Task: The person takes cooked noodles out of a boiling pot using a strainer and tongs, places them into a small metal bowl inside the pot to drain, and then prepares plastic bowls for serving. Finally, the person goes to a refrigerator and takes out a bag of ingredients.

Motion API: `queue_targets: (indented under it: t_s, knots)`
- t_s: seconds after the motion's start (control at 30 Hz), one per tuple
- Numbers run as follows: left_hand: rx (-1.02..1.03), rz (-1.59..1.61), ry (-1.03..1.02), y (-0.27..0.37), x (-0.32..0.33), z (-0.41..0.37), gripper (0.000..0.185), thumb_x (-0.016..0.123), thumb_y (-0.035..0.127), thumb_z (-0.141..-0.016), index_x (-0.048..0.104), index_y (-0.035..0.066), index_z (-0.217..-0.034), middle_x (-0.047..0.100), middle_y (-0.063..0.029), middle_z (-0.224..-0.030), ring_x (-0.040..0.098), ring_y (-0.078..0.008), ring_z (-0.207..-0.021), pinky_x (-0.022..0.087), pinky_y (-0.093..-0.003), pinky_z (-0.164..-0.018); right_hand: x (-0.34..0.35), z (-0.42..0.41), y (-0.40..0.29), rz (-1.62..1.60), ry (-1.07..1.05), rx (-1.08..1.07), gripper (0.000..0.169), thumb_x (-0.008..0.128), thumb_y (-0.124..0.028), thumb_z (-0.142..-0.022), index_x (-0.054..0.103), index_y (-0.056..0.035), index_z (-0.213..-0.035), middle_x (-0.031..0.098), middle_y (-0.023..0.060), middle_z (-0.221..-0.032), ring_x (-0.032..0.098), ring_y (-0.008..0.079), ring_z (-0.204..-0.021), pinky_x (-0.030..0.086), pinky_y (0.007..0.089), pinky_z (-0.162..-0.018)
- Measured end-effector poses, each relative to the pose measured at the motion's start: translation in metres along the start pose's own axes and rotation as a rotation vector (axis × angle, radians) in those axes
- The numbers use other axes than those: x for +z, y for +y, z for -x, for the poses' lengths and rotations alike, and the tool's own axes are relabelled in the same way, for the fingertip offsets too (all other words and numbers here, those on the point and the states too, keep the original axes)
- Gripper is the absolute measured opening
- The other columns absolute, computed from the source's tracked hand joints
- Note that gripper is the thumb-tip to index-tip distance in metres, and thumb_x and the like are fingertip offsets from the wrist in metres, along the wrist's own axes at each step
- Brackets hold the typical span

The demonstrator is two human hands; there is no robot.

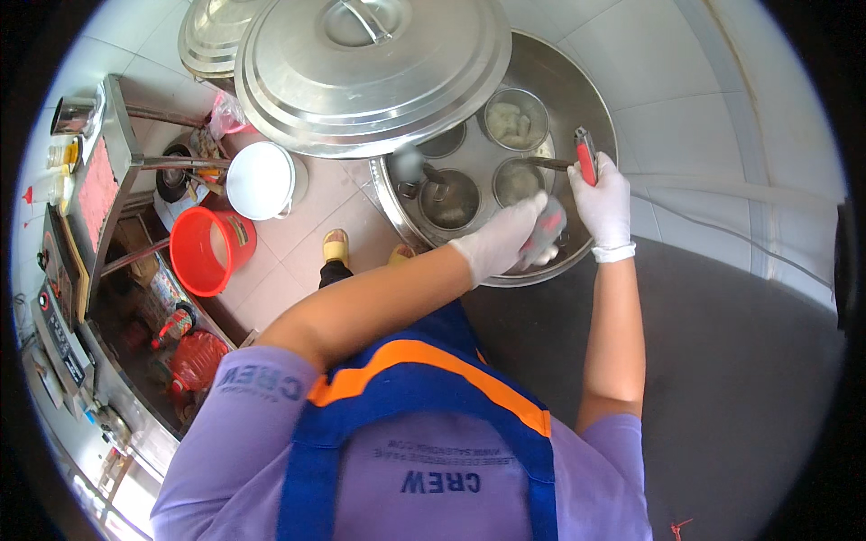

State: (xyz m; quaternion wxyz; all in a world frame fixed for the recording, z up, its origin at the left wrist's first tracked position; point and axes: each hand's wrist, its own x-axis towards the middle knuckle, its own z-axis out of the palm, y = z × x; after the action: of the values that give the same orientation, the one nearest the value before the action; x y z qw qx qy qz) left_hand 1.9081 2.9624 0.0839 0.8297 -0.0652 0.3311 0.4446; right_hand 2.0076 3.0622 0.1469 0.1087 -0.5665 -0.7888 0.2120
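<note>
My left hand (504,237), in a white glove, is closed around a blurred grey object with red patches (544,230); what it is I cannot tell. To its right, my gloved right hand (601,199) grips a small red and silver metal tool (586,157), its metal end pointing up. Both hands are over the near right side of a large round steel cooker (595,81) with round wells. Pale food lies in the far well's strainer basket (517,120). A nearer basket (519,181) holds cloudy contents, its dark handle (549,163) reaching towards my right hand. Another basket (450,199) sits left.
A big steel lid (372,74) covers the cooker's far left part. On the tiled floor at left stand a white lidded bucket (262,180) and a red plastic bucket (203,253). Beyond them is a steel rack (118,182). A tiled wall (663,61) and a cable (731,233) are at right.
</note>
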Motion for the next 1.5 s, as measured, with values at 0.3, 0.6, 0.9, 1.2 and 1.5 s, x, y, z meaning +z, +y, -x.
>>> queue_targets:
  t_s: [0.3, 0.6, 0.9, 1.2, 1.5]
  knots:
    - [0.174, 0.24, -0.026, -0.013, -0.017, -0.094, 0.013, 0.051, 0.015, -0.087, 0.057, 0.006, -0.093, 0.06, -0.0076, -0.078, 0.057, -0.0175, -0.07, 0.048, -0.033, -0.066, 0.0, 0.059, -0.036, -0.008, -0.094, 0.087, 0.023, 0.061, -0.016, -0.078, 0.057, -0.0008, -0.094, 0.06, 0.025, -0.075, 0.059, 0.0415, -0.077, 0.047, 0.0418, -0.065]
    - [0.196, -0.369, 0.063, -0.005, -0.027, 0.028, 0.031, 0.06, 0.0, -0.077, 0.043, 0.003, -0.103, 0.053, -0.0035, -0.075, 0.051, -0.0102, -0.056, 0.04, -0.0238, -0.048, -0.05, 0.139, -0.003, -0.638, 0.225, 0.43, 0.024, 0.06, 0.0, -0.081, 0.058, -0.0025, -0.105, 0.052, -0.0036, -0.075, 0.045, 0.0015, -0.059, 0.038, 0.0163, -0.052]
    - [0.341, -0.585, -0.025, 0.008, -0.031, 0.027, 0.031, 0.058, -0.001, -0.08, 0.041, 0.003, -0.106, 0.051, -0.002, -0.076, 0.048, -0.0083, -0.051, 0.038, -0.0205, -0.044, -0.052, 0.161, 0.004, -0.679, 0.331, 0.408, 0.024, 0.06, 0.001, -0.081, 0.059, -0.003, -0.104, 0.052, -0.0033, -0.077, 0.045, 0.0022, -0.061, 0.038, 0.0168, -0.054]
    - [0.198, -0.523, 0.115, 0.016, -0.021, 0.028, 0.025, 0.06, 0.004, -0.08, 0.045, 0.003, -0.099, 0.054, -0.0031, -0.07, 0.05, -0.0084, -0.05, 0.037, -0.0207, -0.041, -0.061, 0.176, 0.011, -0.702, 0.361, 0.456, 0.022, 0.059, 0.003, -0.081, 0.059, -0.0034, -0.102, 0.053, -0.0022, -0.078, 0.043, 0.0012, -0.058, 0.036, 0.0156, -0.051]
    - [-0.057, -0.242, 0.263, 0.06, -0.038, -0.07, 0.028, 0.056, 0.03, -0.088, 0.054, 0.006, -0.074, 0.058, -0.0097, -0.069, 0.051, -0.0126, -0.05, 0.04, -0.0189, -0.037, -0.034, 0.132, 0.028, -0.041, 0.1, 0.25, 0.03, 0.063, -0.015, -0.077, 0.056, -0.0032, -0.103, 0.064, 0.0177, -0.085, 0.063, 0.0356, -0.08, 0.049, 0.0385, -0.071]
